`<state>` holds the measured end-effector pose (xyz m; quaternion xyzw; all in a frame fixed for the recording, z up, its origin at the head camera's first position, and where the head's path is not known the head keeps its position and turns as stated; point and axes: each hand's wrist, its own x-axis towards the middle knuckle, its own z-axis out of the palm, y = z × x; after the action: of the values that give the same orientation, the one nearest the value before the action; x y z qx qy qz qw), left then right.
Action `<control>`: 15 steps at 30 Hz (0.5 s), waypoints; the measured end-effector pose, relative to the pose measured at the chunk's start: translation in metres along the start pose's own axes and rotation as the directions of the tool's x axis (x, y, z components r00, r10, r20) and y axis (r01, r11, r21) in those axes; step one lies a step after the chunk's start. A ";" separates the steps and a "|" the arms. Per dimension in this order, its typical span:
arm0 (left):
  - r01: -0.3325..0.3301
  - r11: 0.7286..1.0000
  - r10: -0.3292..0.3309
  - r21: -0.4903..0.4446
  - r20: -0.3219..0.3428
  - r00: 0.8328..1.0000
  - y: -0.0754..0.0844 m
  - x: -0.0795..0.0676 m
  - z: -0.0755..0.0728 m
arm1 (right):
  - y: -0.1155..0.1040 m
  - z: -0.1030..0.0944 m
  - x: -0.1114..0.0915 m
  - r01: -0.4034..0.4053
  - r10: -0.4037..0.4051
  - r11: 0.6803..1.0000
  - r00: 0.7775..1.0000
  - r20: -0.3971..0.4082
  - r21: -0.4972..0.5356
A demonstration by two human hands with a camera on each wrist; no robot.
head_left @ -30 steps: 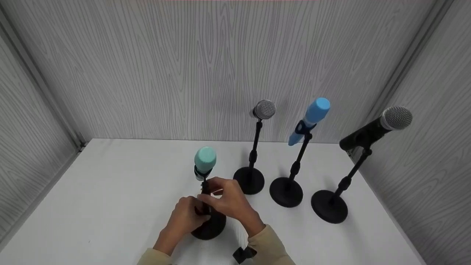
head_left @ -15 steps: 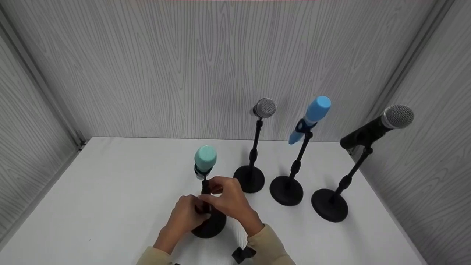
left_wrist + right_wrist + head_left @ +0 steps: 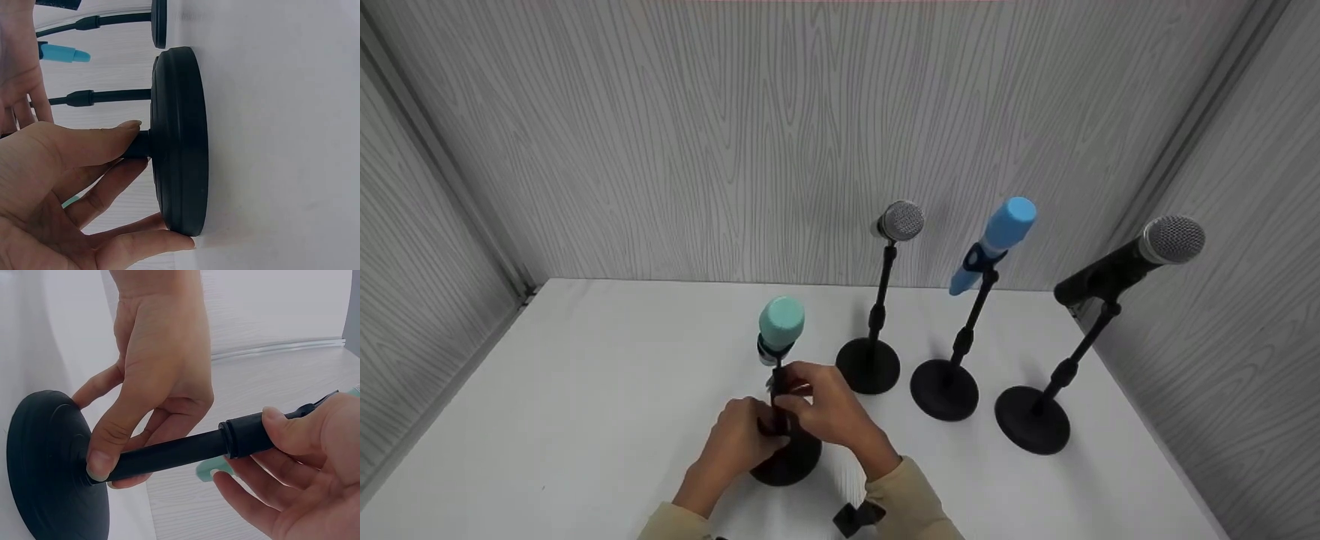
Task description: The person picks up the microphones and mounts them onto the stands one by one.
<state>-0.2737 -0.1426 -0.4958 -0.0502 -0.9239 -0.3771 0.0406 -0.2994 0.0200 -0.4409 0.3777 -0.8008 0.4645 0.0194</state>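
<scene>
A black microphone stand with a round base carries a mint-green microphone in its clip. My left hand grips the lower pole just above the base; in the left wrist view one finger touches the base's edge. Higher up, my right hand pinches the thicker collar of the pole between thumb and fingers. The microphone's tail end shows behind the pole in the right wrist view. In the head view both hands cover most of the pole.
To the right stand a stand with a silver-headed microphone, one with a blue microphone, and one with a black, silver-headed microphone. The white table meets grey wood-grain panels behind and at both sides.
My right thumb has shifted slightly to the right along the collar, and the mint-green microphone has moved very slightly right. My left hand keeps its hold low on the pole.
</scene>
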 end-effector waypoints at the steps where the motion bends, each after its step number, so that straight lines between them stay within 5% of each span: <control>1: 0.002 1.000 -0.002 0.001 0.000 1.000 0.000 0.000 0.000 | 0.000 0.000 0.000 0.001 -0.001 1.000 1.000 0.008 0.000; 9: -0.010 1.000 0.010 0.013 0.000 1.000 0.001 -0.001 -0.001 | 0.000 -0.001 -0.001 -0.040 0.038 0.998 0.999 0.033 0.047; 15: 0.001 1.000 0.000 0.009 -0.015 1.000 0.001 -0.002 0.000 | -0.001 0.003 0.000 -0.077 0.078 0.997 0.994 -0.074 0.018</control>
<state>-0.2717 -0.1420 -0.4950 -0.0469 -0.9253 -0.3734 0.0478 -0.2984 0.0175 -0.4416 0.3288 -0.8101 0.4847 0.0285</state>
